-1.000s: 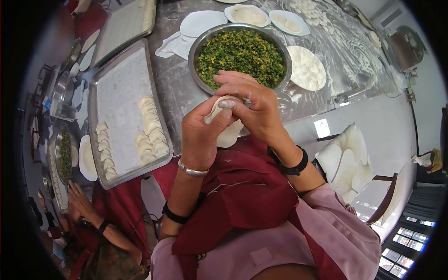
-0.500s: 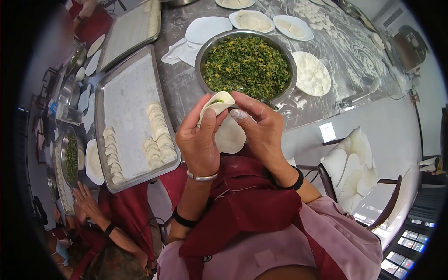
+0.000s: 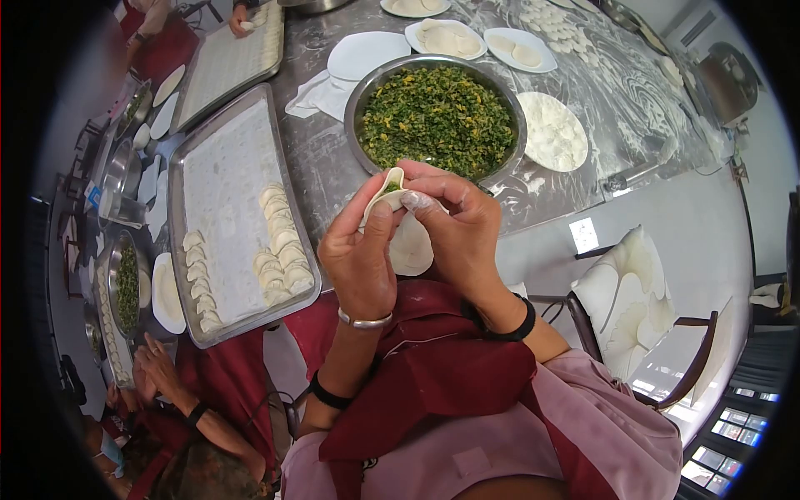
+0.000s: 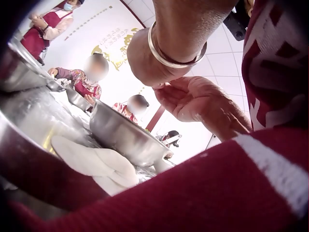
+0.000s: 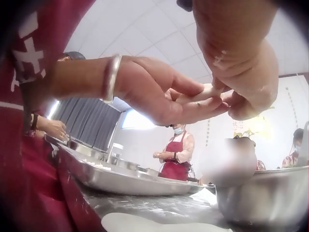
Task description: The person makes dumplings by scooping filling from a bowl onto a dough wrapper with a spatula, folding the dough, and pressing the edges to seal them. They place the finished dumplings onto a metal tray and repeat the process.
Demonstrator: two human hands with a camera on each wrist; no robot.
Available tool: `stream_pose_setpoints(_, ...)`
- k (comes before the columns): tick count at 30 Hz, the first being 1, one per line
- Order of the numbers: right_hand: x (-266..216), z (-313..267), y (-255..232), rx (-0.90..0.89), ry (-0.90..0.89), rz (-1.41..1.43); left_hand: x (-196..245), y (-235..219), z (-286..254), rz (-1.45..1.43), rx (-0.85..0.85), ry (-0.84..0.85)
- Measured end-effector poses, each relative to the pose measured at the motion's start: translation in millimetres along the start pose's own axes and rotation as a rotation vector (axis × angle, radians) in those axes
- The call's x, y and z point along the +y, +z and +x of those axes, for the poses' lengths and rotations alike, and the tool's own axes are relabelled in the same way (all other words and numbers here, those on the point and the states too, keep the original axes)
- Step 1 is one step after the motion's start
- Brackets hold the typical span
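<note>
My left hand cradles a dumpling, its thumb on the near side and its fingers behind. The pale wrapper is folded upward around some green filling, its top open. On the dumpling's right side, my right hand pinches the edge with a floury thumb and fingers. In the right wrist view the left hand meets the right hand at the pale dough. Below the hands, flat round wrappers overlap on the table. Just beyond stands a steel bowl of chopped green and yellow filling.
To the left, a paper-lined tray holds rows of finished dumplings. A plate of flour sits right of the bowl; white plates and a cloth lie behind. Another person's hands are at lower left.
The right hand first covered the wrapper, then drew back, showing the filling. Now its thumb and fingers pinch the right edge, and the wrapper is folded narrower.
</note>
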State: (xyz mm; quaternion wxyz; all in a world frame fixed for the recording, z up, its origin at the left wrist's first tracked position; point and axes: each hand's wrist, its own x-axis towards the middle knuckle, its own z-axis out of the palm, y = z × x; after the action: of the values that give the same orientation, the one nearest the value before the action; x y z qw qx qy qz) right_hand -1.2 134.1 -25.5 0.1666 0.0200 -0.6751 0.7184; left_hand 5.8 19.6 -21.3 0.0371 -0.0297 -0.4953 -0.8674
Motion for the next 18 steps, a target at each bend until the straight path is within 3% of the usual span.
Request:
stream_pose_setpoints(3,6.1,1.9,-4.0,-0.044,-0.033,0.097,-0.9,-0.2,-0.8,-0.01,-0.015,0.006)
stream_pose_setpoints(6,13.5,6.1,-6.9,-0.041,-0.228,0.007,-3.2,-1.7,-0.8,-0.019,-0.015,0.011)
stream_pose_setpoints(9,4.1,2.9,-7.8,-0.02,-0.128,-0.024,-1.4,-3.1,-0.7,-0.015,-0.02,0.001)
stream_pose_setpoints(12,1.6,5.7,-13.5,-0.147,0.028,0.011,-2.9,-2.5,-1.7,-0.008,-0.041,-0.007)
stream_pose_setpoints(15,8.6,4.6,-13.2,-0.155,-0.039,0.084,-5.4,-4.3,-2.2,-0.009,-0.037,-0.01)
stream_pose_setpoints(18,5.9,4.2,-13.2,-0.139,-0.12,-0.033,-5.2,-4.6,-3.3,-0.002,-0.013,-0.014)
